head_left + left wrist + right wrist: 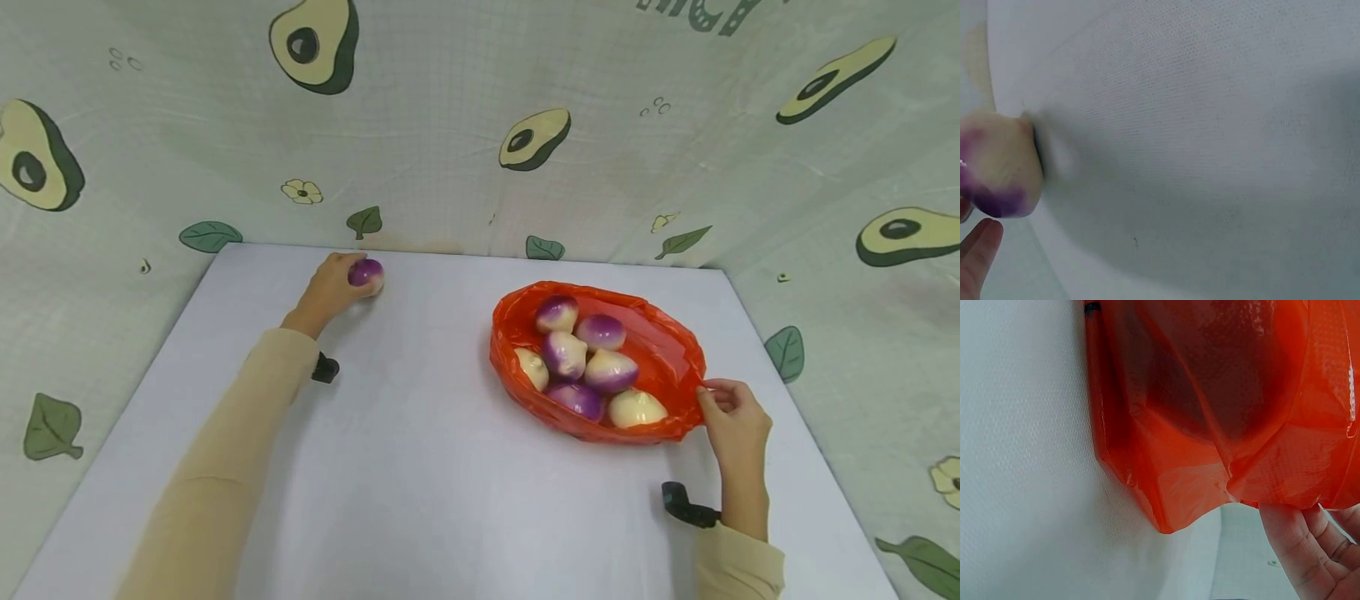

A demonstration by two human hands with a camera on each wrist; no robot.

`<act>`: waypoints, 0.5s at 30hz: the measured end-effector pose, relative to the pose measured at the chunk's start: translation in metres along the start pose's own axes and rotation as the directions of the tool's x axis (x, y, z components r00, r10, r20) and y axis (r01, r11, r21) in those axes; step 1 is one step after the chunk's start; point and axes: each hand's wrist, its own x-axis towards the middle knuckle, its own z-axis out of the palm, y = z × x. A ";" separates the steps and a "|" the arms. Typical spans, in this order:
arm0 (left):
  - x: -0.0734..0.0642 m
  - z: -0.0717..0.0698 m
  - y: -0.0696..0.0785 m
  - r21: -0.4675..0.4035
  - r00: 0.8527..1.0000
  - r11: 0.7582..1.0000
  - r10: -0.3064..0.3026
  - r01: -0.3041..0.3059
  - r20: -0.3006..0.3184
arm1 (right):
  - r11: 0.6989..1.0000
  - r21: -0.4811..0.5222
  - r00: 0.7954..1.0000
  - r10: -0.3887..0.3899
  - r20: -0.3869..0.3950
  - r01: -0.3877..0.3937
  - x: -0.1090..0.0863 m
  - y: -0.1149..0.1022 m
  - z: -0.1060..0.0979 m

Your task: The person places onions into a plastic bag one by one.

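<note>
At the far left of the table, my left hand [327, 290] holds a purple-and-white turnip [367, 274], thumb on the near side and fingers over the top. In the left wrist view the turnip [1000, 165] is close to the table surface, with fingertips [985, 240] beside its purple part. On the right lies a red plastic bag [678, 333], its mouth spread wide and several more turnips [611, 371] inside. My right hand [737, 425] pinches the bag's right rim between thumb and fingers. From the right wrist the red plastic [1191, 469] hides the turnips.
A white table [420, 492] carries everything. Behind and around it hangs a pale cloth [442, 100] printed with avocados and leaves. Black straps with small devices sit at both wrists, the right one [690, 507] low over the table.
</note>
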 end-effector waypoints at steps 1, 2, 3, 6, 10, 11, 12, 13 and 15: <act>0.000 0.001 -0.001 -0.001 1.000 1.000 -0.009 0.009 -0.001 | 1.000 -0.002 1.000 0.001 -0.001 -0.001 0.000 0.000 0.000; 0.001 0.003 -0.002 -0.001 1.000 1.000 -0.017 0.017 -0.004 | 1.000 -0.006 1.000 0.004 0.000 -0.004 0.000 -0.001 0.000; 0.001 0.004 -0.002 -0.004 1.000 1.000 -0.024 0.024 -0.008 | 1.000 -0.005 1.000 0.002 -0.001 -0.002 0.000 0.000 0.000; 0.002 0.007 -0.003 -0.010 0.999 1.000 -0.024 0.024 -0.031 | 1.000 -0.004 1.000 -0.004 -0.015 0.004 0.001 0.000 0.001; 0.003 0.010 -0.002 0.044 0.998 0.999 0.009 -0.007 -0.058 | 1.000 -0.002 1.000 -0.009 -0.014 0.009 0.000 0.000 0.000; 0.003 0.010 -0.002 0.063 0.998 0.998 0.018 -0.014 -0.060 | 1.000 0.000 1.000 -0.013 -0.011 0.013 0.000 0.000 0.000; 0.004 0.011 -0.002 0.079 0.998 0.997 0.023 -0.018 -0.063 | 1.000 0.000 1.000 -0.017 -0.001 0.017 0.000 0.000 -0.001; 0.004 0.011 -0.002 0.092 0.997 0.996 0.026 -0.020 -0.066 | 1.000 -0.002 1.000 -0.015 0.003 0.015 0.000 0.000 -0.001; 0.003 0.011 -0.002 0.106 0.997 0.994 0.028 -0.020 -0.071 | 1.000 -0.003 1.000 -0.015 0.004 0.015 0.000 0.000 -0.001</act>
